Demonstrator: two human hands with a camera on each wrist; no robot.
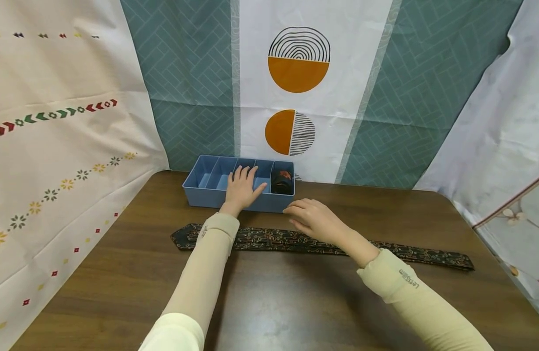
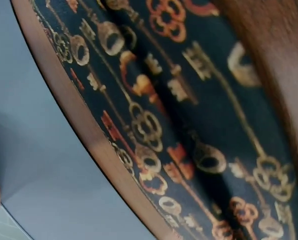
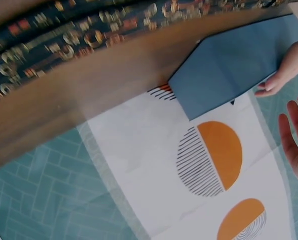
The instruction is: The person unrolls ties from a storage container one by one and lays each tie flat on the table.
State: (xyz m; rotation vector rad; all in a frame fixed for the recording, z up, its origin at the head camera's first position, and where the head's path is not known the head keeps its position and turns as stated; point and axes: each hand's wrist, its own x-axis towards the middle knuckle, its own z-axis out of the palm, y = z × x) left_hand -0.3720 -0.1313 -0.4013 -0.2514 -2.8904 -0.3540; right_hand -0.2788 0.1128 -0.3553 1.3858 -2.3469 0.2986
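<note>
A long dark necktie (image 1: 269, 239) patterned with gold and orange keys lies stretched across the wooden table, its wide pointed end at the left. Behind it stands a blue divided box (image 1: 199, 196). My left hand (image 1: 240, 190) is over the front rim of the box with its fingers spread, and nothing shows in its grasp. In the box's right-hand compartment sits a rolled dark item (image 1: 281, 184) with an orange pattern. My right hand (image 1: 315, 219) hovers above the tie, right of the box, fingers loosely bent and holding nothing. Close up in the left wrist view runs the tie (image 2: 188, 125).
The box's other compartments lie left of the rolled item. A patterned curtain (image 1: 190, 73) hangs behind the table (image 1: 269, 297), with a white embroidered cloth (image 1: 63, 146) along the left side and a pale cloth (image 1: 493, 126) along the right.
</note>
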